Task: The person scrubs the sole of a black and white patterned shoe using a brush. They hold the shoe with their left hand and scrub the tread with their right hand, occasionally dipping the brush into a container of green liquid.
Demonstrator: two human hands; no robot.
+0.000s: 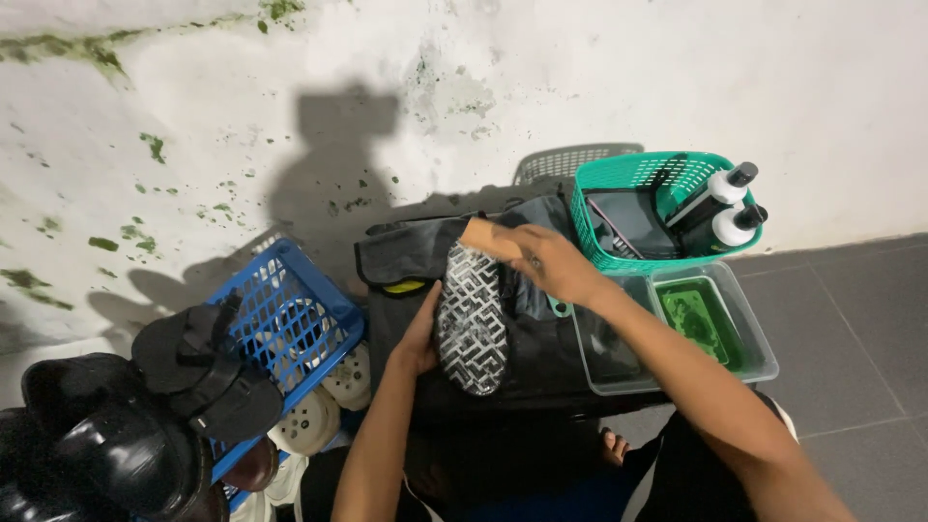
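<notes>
My left hand [418, 335] grips a dark shoe [471, 319] from its left side, sole turned up and showing a grey patterned tread. My right hand [551, 263] presses a tan brush or sponge [486, 236] against the toe end of that sole. The shoe rests over a black cloth or bag [541, 358] spread across my lap.
A teal basket [633, 174] with two white bottles [727, 208] stands right of the hands, over a clear tub [759, 353] holding green liquid. A blue crate [280, 290] with pale shoes sits left, black shoes [145, 416] beside it. A stained white wall is ahead.
</notes>
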